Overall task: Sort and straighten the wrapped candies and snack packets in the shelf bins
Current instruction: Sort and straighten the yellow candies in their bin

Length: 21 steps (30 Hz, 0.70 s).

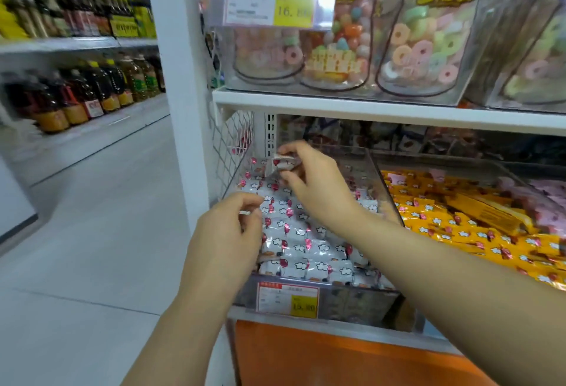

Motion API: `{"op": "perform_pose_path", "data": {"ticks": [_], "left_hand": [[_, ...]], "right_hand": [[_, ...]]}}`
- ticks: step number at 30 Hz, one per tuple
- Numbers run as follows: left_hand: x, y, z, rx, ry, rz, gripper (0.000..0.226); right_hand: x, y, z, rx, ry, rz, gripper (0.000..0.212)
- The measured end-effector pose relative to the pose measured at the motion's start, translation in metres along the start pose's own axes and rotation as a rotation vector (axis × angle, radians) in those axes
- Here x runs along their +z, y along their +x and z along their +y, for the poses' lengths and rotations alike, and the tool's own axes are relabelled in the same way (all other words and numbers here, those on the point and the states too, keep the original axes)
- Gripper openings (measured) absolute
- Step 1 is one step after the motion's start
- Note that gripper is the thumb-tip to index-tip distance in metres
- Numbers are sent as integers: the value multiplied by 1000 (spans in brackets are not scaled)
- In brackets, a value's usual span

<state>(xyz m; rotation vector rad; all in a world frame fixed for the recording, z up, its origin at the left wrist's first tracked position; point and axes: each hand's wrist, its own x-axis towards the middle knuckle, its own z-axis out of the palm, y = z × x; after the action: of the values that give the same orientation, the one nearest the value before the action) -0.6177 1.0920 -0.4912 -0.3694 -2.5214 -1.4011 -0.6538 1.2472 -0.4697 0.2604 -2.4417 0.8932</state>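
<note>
A clear plastic bin on the lower shelf holds several white wrapped candies printed with red balloons and clouds. My right hand is raised over the back of this bin and pinches one white candy packet between thumb and fingers. My left hand is at the bin's front left, its fingers curled and pinching the edge of a white candy there. The neighbouring bin to the right is full of yellow wrapped candies.
Above, a white shelf board carries clear bins with bags of pastel ring candies. A wire mesh panel closes the bin's left side. An orange panel sits below. To the left, an aisle floor and shelves of bottles.
</note>
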Motion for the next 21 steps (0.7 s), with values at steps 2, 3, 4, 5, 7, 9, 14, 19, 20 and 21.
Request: {"op": "perform_pose_path", "data": {"ticks": [2,3,4,5,7,9,14,19,20,21], "left_hand": [[-7,-1,-7,5,35,-4,21],[-10,-2,-9,6,58,-4,22],[-13,-3,-12,4,77,-1,22],[-16,-3,-14,3,91,5,22],[-20,-4,-17,5,103,14,22],[-23,-5,-19,-2,106,13,22],[-25,-6,-20,-18,111,-7,23],[-22,-6,-16,-17,149,-18,23],[-21,-6,-16,-21,155,-28,23],[-20,-6,-15,-26,164,-36,23]], "right_hand": [[14,16,0,23,16,11,30],[20,23,2,40,28,18,29],[26,30,4,58,38,31,30],[30,36,7,79,38,48,31],[36,48,13,135,17,78,37],[39,59,17,227,0,67,41],[56,70,21,296,-6,-23,45],[67,80,24,290,-43,-120,35],[68,80,27,289,-59,-164,35],[69,80,30,288,-89,-213,35]]}}
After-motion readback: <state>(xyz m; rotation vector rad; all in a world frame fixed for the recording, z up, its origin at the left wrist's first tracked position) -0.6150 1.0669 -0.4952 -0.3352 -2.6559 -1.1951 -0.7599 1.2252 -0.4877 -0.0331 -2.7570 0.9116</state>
